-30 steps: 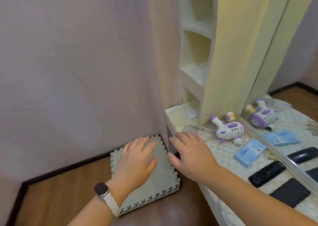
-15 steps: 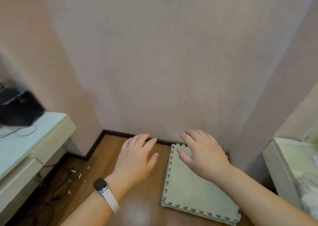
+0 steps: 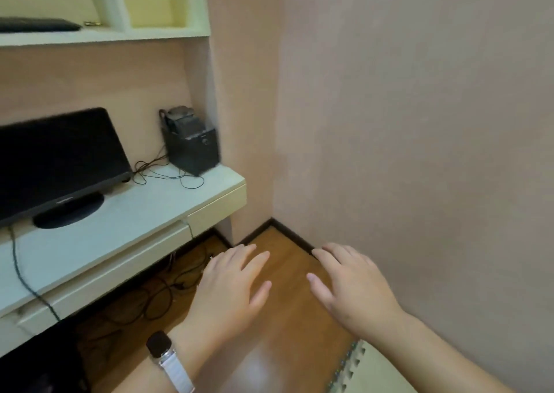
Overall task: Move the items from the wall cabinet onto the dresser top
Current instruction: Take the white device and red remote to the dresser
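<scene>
The pale wall cabinet (image 3: 126, 37) hangs at the top left with open compartments. A flat dark item (image 3: 36, 24) lies on its lower shelf, and a small metal object (image 3: 91, 23) sits beside it. My left hand (image 3: 230, 287), with a watch on the wrist, hovers palm down over the wooden floor, fingers straight and holding nothing. My right hand (image 3: 353, 287) hovers beside it in the same way, empty. The dresser is out of view.
A white desk (image 3: 120, 213) with drawers runs along the left, carrying a black monitor (image 3: 57, 162) and a black speaker (image 3: 192, 144) with thin cables. Tangled cords lie on the floor under it. A foam puzzle mat (image 3: 368, 371) shows at the bottom right against the pink wall.
My view has swung left from the dresser, past the bare wall, to the desk and wall cabinet. Both hands stay open and empty in front of me.
</scene>
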The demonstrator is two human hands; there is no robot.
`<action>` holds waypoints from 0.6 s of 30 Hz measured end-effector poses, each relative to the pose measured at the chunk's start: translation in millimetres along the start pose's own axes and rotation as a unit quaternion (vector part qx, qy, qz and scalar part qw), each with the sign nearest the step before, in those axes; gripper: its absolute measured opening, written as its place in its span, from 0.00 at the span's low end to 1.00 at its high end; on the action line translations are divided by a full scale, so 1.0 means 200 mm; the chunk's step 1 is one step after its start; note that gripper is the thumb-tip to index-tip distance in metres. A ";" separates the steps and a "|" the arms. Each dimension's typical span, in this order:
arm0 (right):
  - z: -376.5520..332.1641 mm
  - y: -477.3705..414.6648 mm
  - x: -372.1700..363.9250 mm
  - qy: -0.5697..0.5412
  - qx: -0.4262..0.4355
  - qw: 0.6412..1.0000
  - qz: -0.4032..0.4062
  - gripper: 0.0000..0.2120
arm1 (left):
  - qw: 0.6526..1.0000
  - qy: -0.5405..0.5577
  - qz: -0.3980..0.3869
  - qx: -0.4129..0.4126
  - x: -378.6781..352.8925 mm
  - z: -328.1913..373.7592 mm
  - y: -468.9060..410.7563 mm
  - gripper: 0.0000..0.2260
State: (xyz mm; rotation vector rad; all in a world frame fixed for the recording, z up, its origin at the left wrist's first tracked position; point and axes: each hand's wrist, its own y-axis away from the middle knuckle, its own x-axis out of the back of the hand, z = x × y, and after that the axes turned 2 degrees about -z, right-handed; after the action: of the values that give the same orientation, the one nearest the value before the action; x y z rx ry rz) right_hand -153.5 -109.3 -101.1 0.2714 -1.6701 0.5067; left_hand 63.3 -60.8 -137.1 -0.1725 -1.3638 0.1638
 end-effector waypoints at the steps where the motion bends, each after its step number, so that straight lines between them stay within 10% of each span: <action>1: -0.03 -0.05 0.00 -0.003 0.019 1.000 -0.003 0.24 | 1.000 -0.005 0.008 0.016 0.02 -0.04 0.00 0.23; 18: 0.16 -0.90 -0.03 -0.073 0.179 0.981 -0.029 0.23 | 0.990 -0.079 0.051 0.109 0.10 -0.15 -0.53 0.23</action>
State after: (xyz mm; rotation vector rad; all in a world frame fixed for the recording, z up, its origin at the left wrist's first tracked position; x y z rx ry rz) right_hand -98.1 -282.9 -78.5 0.6325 -1.7011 0.7588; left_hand 98.3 -161.5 -101.2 -0.0461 -1.4840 0.4192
